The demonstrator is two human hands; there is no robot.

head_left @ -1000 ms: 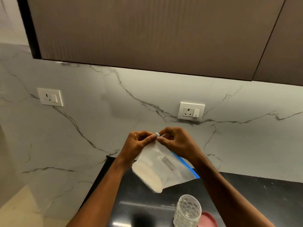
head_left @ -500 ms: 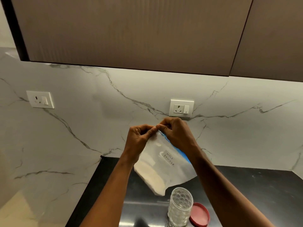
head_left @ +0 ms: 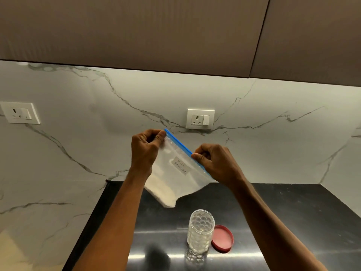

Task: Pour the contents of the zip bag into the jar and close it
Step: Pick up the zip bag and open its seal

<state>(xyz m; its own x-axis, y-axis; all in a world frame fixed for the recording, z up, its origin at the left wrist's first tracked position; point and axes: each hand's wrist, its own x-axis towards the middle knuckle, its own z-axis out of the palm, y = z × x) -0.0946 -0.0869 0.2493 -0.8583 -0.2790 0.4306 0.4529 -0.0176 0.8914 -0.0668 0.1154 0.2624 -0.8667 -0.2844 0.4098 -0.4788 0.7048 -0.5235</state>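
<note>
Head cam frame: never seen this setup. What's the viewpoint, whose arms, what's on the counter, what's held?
There is no robot here. A person wears one wide-angle camera on the head, looking forward and down, so the two bare arms are their own. The left hand pinches one end of the blue zip strip of the zip bag; the right hand pinches the strip further along. The bag hangs above the counter, white powder in its lower corner. On the dark counter stands an open clear jar, its pink lid lying flat just to its right.
</note>
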